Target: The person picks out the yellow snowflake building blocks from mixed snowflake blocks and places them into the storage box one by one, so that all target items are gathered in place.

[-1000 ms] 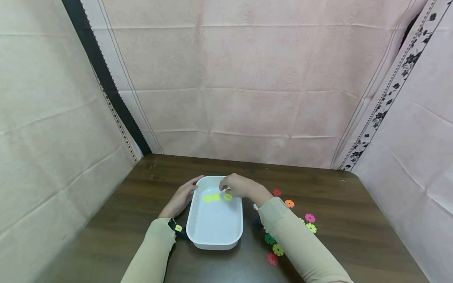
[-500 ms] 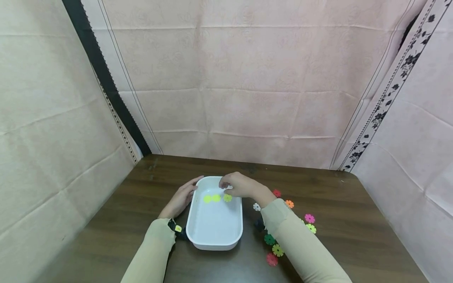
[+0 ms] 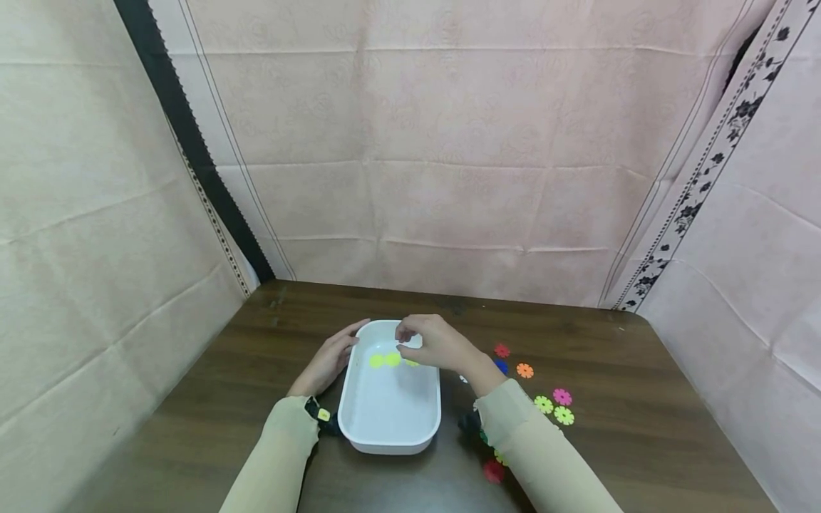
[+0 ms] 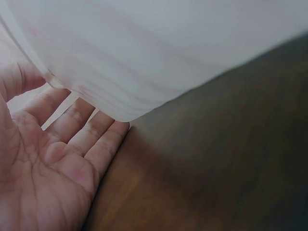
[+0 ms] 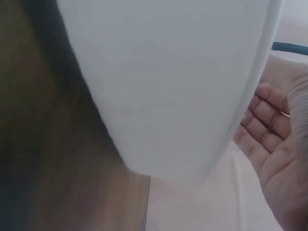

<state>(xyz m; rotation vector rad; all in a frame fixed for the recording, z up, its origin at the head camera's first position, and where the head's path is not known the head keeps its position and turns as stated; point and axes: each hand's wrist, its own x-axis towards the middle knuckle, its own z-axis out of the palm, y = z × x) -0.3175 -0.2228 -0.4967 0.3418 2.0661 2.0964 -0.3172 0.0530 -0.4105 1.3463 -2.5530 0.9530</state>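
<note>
A white rectangular tray (image 3: 388, 413) stands on the table. Inside it, toward the far end, three yellow-green flower-shaped pieces lie in a row: one at the left (image 3: 376, 361), one in the middle (image 3: 393, 360) and one at the right (image 3: 412, 363), partly hidden by a hand. My left hand (image 3: 328, 362) rests against the tray's left side. The left wrist view shows its fingers (image 4: 72, 120) extended along the outer wall, its thumb at the rim. Over the right rim, my right hand (image 3: 431, 343) hovers above the right piece, thumb and fingers apart and nothing visible between them.
Loose flower-shaped pieces lie right of the tray, including red (image 3: 502, 350), blue (image 3: 501, 366), orange (image 3: 524, 370), pink (image 3: 561, 397) and yellow-green (image 3: 564, 415). My right sleeve (image 3: 545, 449) covers part of this group. Pale cloth (image 3: 449, 178) hangs behind the wooden table (image 3: 616, 442).
My right hand has drawn away from the right yellow-green piece, and its thumb and fingers have spread apart. That piece stays in the tray. The left hand and tray have barely moved.
</note>
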